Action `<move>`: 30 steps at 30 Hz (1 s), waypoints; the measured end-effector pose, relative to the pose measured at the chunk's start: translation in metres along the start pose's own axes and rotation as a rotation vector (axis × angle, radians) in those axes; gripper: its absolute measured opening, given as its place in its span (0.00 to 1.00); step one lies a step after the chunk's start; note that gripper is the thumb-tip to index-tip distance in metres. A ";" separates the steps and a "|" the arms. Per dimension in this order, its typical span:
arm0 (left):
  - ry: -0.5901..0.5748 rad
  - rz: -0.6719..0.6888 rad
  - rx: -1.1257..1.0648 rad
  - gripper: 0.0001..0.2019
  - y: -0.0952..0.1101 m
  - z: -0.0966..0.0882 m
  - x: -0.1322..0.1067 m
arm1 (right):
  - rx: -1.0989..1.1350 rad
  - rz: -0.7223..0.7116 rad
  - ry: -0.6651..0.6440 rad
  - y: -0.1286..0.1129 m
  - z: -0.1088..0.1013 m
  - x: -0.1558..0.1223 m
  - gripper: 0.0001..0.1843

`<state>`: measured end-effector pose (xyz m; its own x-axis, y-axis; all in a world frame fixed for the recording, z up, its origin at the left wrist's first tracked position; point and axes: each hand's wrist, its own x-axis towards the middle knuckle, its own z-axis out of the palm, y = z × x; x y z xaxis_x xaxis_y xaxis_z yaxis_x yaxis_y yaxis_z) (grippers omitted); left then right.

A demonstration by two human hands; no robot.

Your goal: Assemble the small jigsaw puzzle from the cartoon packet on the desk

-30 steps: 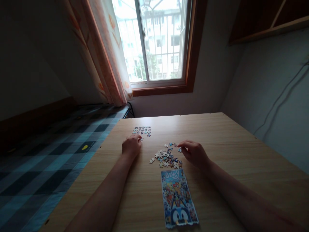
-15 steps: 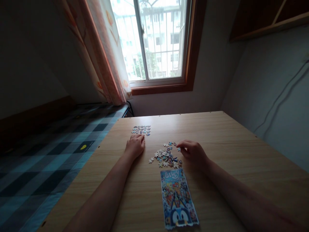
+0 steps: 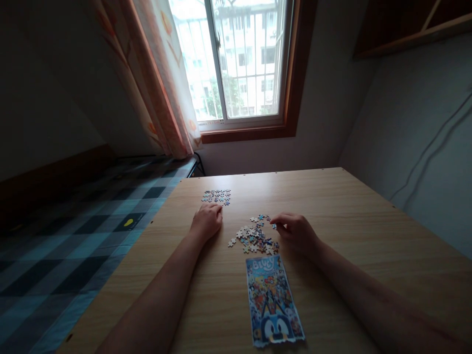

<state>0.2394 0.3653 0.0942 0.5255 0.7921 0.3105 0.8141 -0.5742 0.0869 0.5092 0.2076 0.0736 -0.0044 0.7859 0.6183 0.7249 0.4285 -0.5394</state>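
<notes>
My left hand (image 3: 207,219) rests on the table with its fingers curled together. It lies just in front of several rows of small puzzle pieces (image 3: 217,196); whatever its fingers may hold is hidden. To the right of a loose heap of puzzle pieces (image 3: 254,237), my right hand (image 3: 295,230) is bent, thumb and index finger close together. A small puzzle piece (image 3: 274,226) shows at those fingertips. Some pieces in the heap are face up and coloured, others show a pale back. Below the heap lies a torn-edged "Bluey" picture packet (image 3: 273,302).
The wooden table (image 3: 368,236) reaches towards a window (image 3: 250,64) with an orange-patterned curtain (image 3: 147,83). A bed with a checked cover (image 3: 92,246) adjoins the table's left side. A shelf (image 3: 424,39) hangs at the upper right, above a cable (image 3: 431,142) along the wall.
The view has shifted very slightly. Both hands keep almost the same place and pose, and the puzzle pieces show no clear movement.
</notes>
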 end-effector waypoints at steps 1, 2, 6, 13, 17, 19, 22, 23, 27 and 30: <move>-0.001 -0.003 0.010 0.16 0.000 0.001 0.000 | 0.000 0.002 -0.001 0.000 0.000 0.000 0.14; -0.003 -0.005 0.022 0.17 0.001 0.001 0.000 | 0.001 0.004 -0.002 0.000 0.000 0.000 0.14; -0.015 -0.030 0.064 0.19 0.002 0.003 0.000 | 0.005 0.003 -0.005 -0.001 0.000 0.000 0.15; -0.035 -0.058 0.064 0.21 0.002 0.007 0.001 | 0.002 -0.004 -0.020 0.000 0.001 0.000 0.14; -0.036 -0.055 0.062 0.21 0.002 0.008 0.001 | 0.001 0.005 -0.019 0.003 0.002 -0.001 0.14; -0.038 -0.054 0.071 0.22 0.003 0.008 0.000 | 0.001 0.012 -0.021 0.003 0.002 -0.001 0.14; -0.038 -0.056 0.070 0.22 0.004 0.008 0.000 | 0.000 0.016 -0.021 0.003 0.001 -0.001 0.14; -0.038 -0.058 0.067 0.22 0.004 0.008 0.000 | -0.001 0.015 -0.021 0.002 0.001 0.000 0.14; -0.039 -0.067 0.076 0.22 0.005 0.008 0.000 | -0.002 0.017 -0.018 0.001 0.000 0.000 0.14; -0.026 -0.072 0.075 0.22 0.005 0.008 0.000 | -0.002 0.024 -0.021 0.002 0.000 -0.001 0.13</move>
<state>0.2454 0.3645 0.0873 0.4701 0.8367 0.2810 0.8659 -0.4989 0.0368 0.5104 0.2082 0.0720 -0.0014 0.8054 0.5928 0.7262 0.4083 -0.5531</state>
